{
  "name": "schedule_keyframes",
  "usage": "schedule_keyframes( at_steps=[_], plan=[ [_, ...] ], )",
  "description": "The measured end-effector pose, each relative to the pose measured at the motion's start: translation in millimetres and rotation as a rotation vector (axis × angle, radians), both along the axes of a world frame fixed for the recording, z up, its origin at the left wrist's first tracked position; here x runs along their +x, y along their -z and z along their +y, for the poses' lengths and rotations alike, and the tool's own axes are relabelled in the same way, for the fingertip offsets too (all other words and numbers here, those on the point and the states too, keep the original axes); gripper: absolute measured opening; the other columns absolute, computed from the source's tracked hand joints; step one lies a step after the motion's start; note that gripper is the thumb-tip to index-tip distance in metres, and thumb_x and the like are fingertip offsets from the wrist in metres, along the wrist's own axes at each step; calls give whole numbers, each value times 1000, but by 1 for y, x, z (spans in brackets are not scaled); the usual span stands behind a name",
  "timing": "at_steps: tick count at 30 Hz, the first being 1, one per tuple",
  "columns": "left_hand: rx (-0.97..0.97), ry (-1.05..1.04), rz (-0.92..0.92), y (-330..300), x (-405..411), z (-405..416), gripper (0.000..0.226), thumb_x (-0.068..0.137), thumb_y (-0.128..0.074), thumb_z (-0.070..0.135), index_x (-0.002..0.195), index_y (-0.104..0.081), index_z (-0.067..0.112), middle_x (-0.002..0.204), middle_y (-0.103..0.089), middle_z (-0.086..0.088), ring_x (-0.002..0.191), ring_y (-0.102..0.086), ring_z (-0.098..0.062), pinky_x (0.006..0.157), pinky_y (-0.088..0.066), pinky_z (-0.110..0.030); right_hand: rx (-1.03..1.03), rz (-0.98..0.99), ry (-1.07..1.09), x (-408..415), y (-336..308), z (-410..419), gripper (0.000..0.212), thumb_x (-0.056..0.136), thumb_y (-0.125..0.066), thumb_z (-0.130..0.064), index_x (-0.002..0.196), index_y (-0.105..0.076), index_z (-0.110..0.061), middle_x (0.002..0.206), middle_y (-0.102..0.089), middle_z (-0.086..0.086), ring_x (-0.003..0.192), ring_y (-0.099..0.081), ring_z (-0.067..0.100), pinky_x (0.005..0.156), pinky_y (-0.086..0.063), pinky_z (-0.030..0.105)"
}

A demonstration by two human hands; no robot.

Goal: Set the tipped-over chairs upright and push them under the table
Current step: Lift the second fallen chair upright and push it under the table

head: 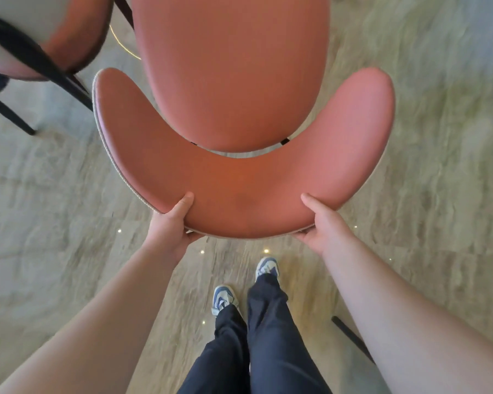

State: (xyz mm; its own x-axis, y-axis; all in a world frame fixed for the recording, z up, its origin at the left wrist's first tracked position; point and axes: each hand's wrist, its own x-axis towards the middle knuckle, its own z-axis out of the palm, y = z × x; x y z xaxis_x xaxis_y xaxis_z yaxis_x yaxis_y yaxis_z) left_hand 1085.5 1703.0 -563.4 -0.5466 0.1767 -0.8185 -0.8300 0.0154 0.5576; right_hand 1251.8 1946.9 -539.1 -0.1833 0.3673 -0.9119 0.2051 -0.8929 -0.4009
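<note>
An orange-pink upholstered chair [234, 81] stands upright directly below me, seen from above, its curved backrest [245, 183] nearest to me. My left hand [172, 226] grips the backrest's rim on the left, thumb on top. My right hand [323, 223] grips the rim on the right in the same way. A second chair [40, 38] of the same colour, with black legs, is at the upper left, blurred and cut off by the frame edge. No table is in view.
The floor [439, 137] is pale wood-grain with small light reflections. My legs in dark trousers and blue-white shoes [225, 298] stand just behind the chair. A thin black leg-like bar [350, 336] lies on the floor at lower right, partly behind my right forearm.
</note>
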Motion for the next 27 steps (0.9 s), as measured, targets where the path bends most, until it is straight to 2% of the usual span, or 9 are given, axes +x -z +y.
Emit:
schedule_keyframes(
  at_steps=[3,9,11,13,15,18,20,24,27],
  plan=[
    [-48,17,25,-15,-31,20,59,89,-80,31,142,-54,25,125,-76,-1,93,-80,-19,67,-65,-47,-23,-1,33,-34,-19,19,51,81,-83,-12,125,-59,-21,122,-68,10,109,-67,35,81,-59,64],
    [-142,28,-5,-46,-94,61,61,87,-81,34,141,-53,26,126,-75,-3,104,-76,-28,65,-65,-49,-65,15,26,-93,-41,57,55,84,-80,-14,133,-58,-20,126,-68,12,111,-67,35,68,-63,51],
    [-180,10,-19,-53,-113,75,58,88,-80,35,140,-54,26,125,-75,-5,104,-75,-31,64,-65,-48,-60,13,7,-110,-46,70,48,85,-79,-14,129,-61,-21,126,-69,10,111,-68,33,64,-63,46],
    [-197,9,-33,-59,-131,87,57,89,-79,35,139,-54,26,126,-74,-5,106,-75,-32,64,-65,-48,-52,12,-18,-127,-52,82,33,87,-77,-14,117,-64,-23,123,-70,8,108,-69,31,61,-62,43],
    [-194,15,-54,-64,-147,96,57,89,-80,35,139,-55,24,126,-75,-6,106,-75,-32,65,-65,-48,-48,7,-32,-141,-57,91,27,89,-75,-15,113,-66,-23,122,-71,8,106,-70,31,65,-63,45],
    [-216,20,-63,-69,-167,108,57,83,-82,38,133,-58,22,120,-77,-8,98,-78,-31,64,-65,-47,-16,-39,-48,-161,-62,103,34,88,-75,-17,120,-66,-20,121,-72,8,106,-71,32,78,-62,56],
    [-233,18,-53,-71,-180,118,58,82,-81,38,133,-58,20,119,-77,-9,99,-77,-32,63,-65,-47,1,-61,-59,-174,-64,112,33,88,-75,-17,119,-67,-20,120,-72,7,105,-71,32,75,-63,55],
    [-246,23,-17,-77,-210,140,46,89,-76,35,130,-57,23,120,-75,-8,101,-75,-32,62,-64,-47,30,-83,-80,-205,-70,132,23,89,-74,-17,110,-67,-22,118,-71,5,104,-69,30,61,-62,43],
    [-240,30,-10,-83,-238,158,44,91,-74,33,131,-55,23,122,-73,-8,102,-74,-33,63,-65,-48,29,-81,-90,-233,-76,148,20,90,-72,-16,107,-65,-22,117,-70,6,103,-69,30,58,-62,42]
  ],
)
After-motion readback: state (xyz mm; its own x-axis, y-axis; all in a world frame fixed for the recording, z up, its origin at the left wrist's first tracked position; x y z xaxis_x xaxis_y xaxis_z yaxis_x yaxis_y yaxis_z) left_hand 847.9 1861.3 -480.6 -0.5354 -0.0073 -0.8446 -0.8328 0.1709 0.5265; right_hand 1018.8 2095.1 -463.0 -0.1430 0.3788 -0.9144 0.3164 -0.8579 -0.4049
